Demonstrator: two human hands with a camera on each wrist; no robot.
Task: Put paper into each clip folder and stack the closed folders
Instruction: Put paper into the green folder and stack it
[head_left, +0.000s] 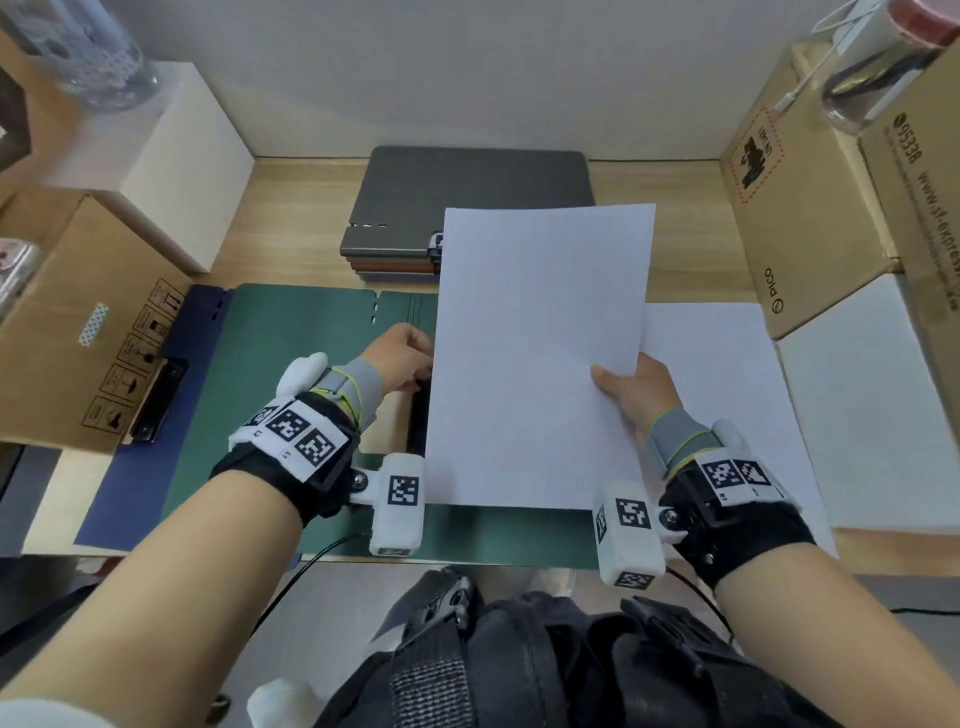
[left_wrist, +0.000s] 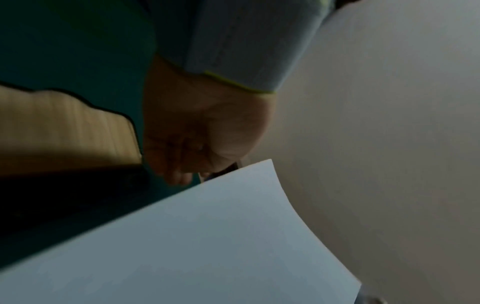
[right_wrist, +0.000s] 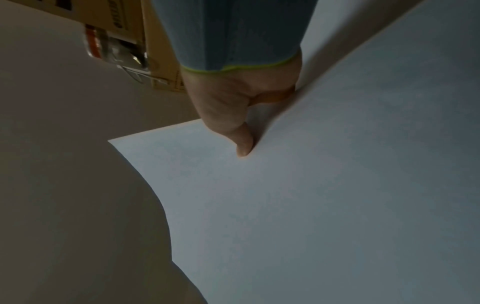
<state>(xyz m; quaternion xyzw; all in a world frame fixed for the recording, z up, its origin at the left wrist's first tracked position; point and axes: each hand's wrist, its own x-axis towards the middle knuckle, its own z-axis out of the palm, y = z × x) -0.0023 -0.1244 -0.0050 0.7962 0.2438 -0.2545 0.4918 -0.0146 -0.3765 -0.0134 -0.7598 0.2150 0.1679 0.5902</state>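
A green clip folder (head_left: 291, 374) lies open on the table, over a blue folder (head_left: 119, 499). My right hand (head_left: 623, 384) pinches a white sheet (head_left: 540, 353) at its right edge, thumb on top, and holds it tilted above the green folder's right half. In the right wrist view the thumb (right_wrist: 244, 144) presses on the sheet (right_wrist: 337, 195). My left hand (head_left: 415, 369) sits at the folder's black clip (head_left: 420, 410), fingers curled on it; the sheet hides the fingertips. The left wrist view shows the curled left hand (left_wrist: 187, 170) beside the sheet's corner (left_wrist: 207, 236).
A stack of closed folders (head_left: 467, 197), grey on top, lies at the back. A pile of white paper (head_left: 727, 389) lies right of the green folder. Cardboard boxes stand at left (head_left: 67, 322) and right (head_left: 795, 218). A white box (head_left: 176, 156) stands back left.
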